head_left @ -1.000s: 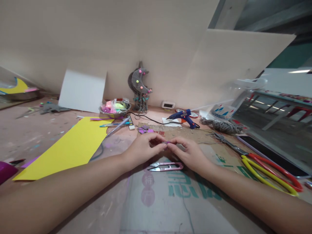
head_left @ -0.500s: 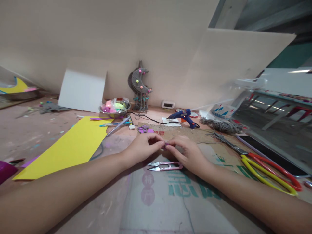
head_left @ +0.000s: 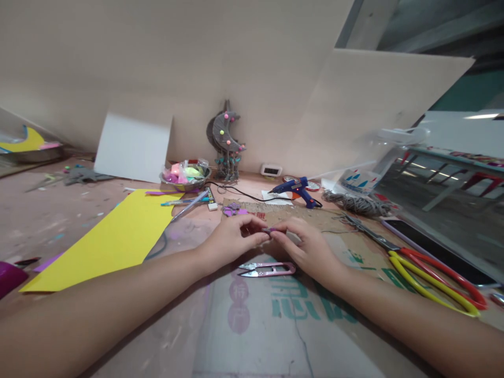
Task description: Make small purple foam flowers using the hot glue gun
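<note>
Between my fingertips is a small purple piece [head_left: 269, 230], mostly covered, so its kind is unclear. My left hand [head_left: 236, 239] pinches it from the left, and my right hand [head_left: 301, 241] pinches it from the other side. Just below the hands lie pink thread snips [head_left: 271, 269] on the printed cardboard [head_left: 260, 336], blades pointing left. Beyond my left hand sit small purple cut pieces with grey yarn [head_left: 234, 209].
A blue glue gun [head_left: 293, 189] with a black cord lies behind the hands. Red-and-yellow-handled scissors [head_left: 433, 278], a phone [head_left: 441, 249] and grey yarn [head_left: 356, 203] are at right. Yellow paper [head_left: 106, 236] lies left, near a bowl [head_left: 185, 185]. A grey moon ornament [head_left: 226, 131] stands behind.
My fingers have shifted slightly around the small purple piece, and it now shows a little more between the fingertips. The things on the table stay where they were.
</note>
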Available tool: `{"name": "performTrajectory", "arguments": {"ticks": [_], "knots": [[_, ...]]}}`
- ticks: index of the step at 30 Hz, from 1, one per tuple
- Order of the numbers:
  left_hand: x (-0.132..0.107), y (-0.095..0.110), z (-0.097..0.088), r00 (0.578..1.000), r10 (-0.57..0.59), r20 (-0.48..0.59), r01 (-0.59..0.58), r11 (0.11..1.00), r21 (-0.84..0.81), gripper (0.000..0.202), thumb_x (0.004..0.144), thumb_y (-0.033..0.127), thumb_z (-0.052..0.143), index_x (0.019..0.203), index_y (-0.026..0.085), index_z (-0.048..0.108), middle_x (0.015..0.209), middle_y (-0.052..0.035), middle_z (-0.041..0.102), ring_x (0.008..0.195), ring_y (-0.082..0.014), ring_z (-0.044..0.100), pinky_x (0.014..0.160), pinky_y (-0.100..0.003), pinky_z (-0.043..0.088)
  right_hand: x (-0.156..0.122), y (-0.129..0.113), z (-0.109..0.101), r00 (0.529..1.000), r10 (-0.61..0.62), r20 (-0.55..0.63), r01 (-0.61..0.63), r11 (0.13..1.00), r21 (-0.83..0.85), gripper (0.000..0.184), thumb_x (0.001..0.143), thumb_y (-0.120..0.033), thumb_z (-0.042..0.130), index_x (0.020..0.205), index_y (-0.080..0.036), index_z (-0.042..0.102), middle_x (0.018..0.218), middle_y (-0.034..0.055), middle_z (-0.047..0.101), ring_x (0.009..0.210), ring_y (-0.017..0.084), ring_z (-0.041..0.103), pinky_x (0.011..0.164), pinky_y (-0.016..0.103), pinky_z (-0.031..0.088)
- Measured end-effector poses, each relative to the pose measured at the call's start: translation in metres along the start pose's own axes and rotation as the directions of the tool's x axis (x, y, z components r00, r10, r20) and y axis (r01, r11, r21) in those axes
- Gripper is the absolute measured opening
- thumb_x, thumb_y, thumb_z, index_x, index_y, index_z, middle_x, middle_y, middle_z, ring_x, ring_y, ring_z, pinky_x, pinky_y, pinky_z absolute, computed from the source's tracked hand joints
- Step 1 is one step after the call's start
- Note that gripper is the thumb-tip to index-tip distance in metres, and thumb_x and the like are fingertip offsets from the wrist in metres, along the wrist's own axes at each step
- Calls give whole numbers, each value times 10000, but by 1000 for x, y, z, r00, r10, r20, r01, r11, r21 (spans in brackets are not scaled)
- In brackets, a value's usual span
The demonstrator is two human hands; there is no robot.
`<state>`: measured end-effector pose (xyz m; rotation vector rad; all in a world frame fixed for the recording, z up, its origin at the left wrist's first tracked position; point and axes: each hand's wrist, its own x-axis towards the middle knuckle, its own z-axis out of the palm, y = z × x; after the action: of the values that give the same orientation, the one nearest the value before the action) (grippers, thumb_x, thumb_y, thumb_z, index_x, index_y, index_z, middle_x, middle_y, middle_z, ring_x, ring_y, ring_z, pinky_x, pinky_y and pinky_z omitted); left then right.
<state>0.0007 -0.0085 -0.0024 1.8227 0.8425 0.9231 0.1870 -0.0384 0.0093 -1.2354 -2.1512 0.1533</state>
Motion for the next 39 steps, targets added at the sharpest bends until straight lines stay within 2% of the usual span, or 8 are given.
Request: {"name": "performTrajectory", "arguments": {"ticks": [3, 6, 9, 12, 18, 23, 25, 39], "knots": [[-1, 2, 0, 999, 38, -29, -35, 996, 83, 167, 780, 305, 571, 834, 164, 640, 825, -26, 657, 771, -153, 598, 701, -254, 456, -1, 2, -3, 997, 33, -74, -29, 999, 42, 130, 850, -296, 517, 844, -191, 594, 782, 37, 633, 749, 173, 581, 687, 298, 446], [0, 3, -1, 996, 55, -69, -47, 993, 109, 158, 789, 291, 560, 833, 165, 644, 813, -19, 660, 769, -149, 603, 700, -250, 460, -4, 0, -9, 979, -112, -169, 122, 991, 47, 165, 848, -337, 526, 904, -182, 540, 809, 46, 584, 754, 169, 545, 684, 301, 441], [0, 4, -2, 993, 70, -91, -61, 993, 104, 148, 799, 275, 551, 845, 166, 640, 809, -14, 663, 760, -142, 602, 697, -243, 464, -8, -9, -14, 909, -394, 135, 399, 917, -9, 271, 829, -422, 546, 942, -179, 580, 854, 65, 587, 813, 183, 524, 737, 330, 417], [0, 5, -1, 990, 86, -110, -74, 991, 108, 122, 798, 244, 554, 836, 168, 642, 837, -11, 669, 787, -137, 601, 730, -237, 462, -10, -19, -13, 808, -415, 417, 494, 864, -99, 319, 855, -433, 502, 1014, -179, 610, 871, 66, 611, 843, 190, 512, 758, 341, 402], [1, 5, -1, 993, 69, -93, -61, 994, 87, 109, 789, 176, 539, 835, 160, 636, 848, -18, 668, 821, -144, 604, 750, -245, 463, -14, -24, -10, 740, -449, 500, 598, 780, -183, 265, 903, -150, 388, 1092, -131, 572, 904, 91, 613, 847, 196, 503, 775, 354, 414], [1, 4, -2, 996, 47, -72, -43, 997, 59, 116, 783, 146, 530, 841, 155, 630, 839, -24, 659, 815, -147, 602, 761, -256, 461, -12, -12, -17, 949, -314, 37, 316, 939, -135, 263, 894, -127, 344, 1068, -180, 534, 876, 72, 606, 813, 178, 540, 716, 316, 445], [1, 3, -3, 996, 45, -72, -39, 997, 70, 111, 785, 155, 534, 842, 155, 628, 828, -25, 657, 815, -151, 603, 765, -260, 459, -6, -1, -19, 973, -200, -111, 188, 976, -115, 260, 905, -169, 347, 1105, -183, 513, 978, 88, 605, 898, 191, 552, 770, 333, 446], [-1, 4, -4, 991, 119, -55, -112, 987, 119, 111, 803, 170, 520, 831, 171, 628, 848, -19, 652, 839, -157, 597, 779, -262, 446, 2, 24, -10, 960, -266, 93, 280, 934, -220, 294, 910, -214, 369, 1129, -171, 561, 880, 90, 628, 809, 200, 554, 699, 333, 443]]}}
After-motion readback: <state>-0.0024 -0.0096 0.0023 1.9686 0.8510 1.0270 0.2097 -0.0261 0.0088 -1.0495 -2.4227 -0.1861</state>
